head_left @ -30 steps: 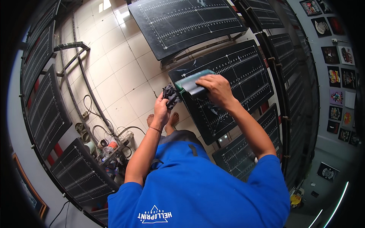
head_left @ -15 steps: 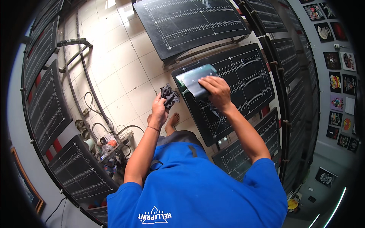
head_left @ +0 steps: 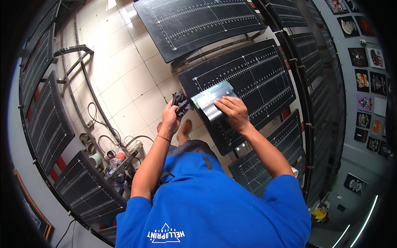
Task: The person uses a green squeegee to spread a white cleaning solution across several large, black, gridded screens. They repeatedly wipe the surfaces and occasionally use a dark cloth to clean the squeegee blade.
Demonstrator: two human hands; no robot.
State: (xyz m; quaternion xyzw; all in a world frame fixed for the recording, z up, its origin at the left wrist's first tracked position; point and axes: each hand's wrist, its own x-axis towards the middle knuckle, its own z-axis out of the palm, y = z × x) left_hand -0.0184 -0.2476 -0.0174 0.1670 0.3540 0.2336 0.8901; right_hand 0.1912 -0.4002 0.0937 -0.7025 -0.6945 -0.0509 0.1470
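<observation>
My left hand (head_left: 170,117) grips a crumpled dark grey rag (head_left: 180,103), beside the near left edge of a black platen (head_left: 264,105) marked with white rulers. Over that platen's left part, my right hand (head_left: 232,111) is closed on a squeegee-like tool (head_left: 210,106). It has a shiny grey curved body and a pale blue-green edge. The fingers lie across its right side and hide part of it. Whether it touches the platen, I cannot tell.
Another black platen (head_left: 198,29) stands farther ahead, and a third (head_left: 273,151) lies nearer on the right. More platens (head_left: 89,188) line the left. Cups, bottles and cables crowd a low cart (head_left: 118,167) at the left. Pale tiles (head_left: 132,78) cover the floor between the rows.
My right hand has tilted the tool, whose body now looks brighter and silvery. The rag stays in my left hand. The whole view has shifted slightly.
</observation>
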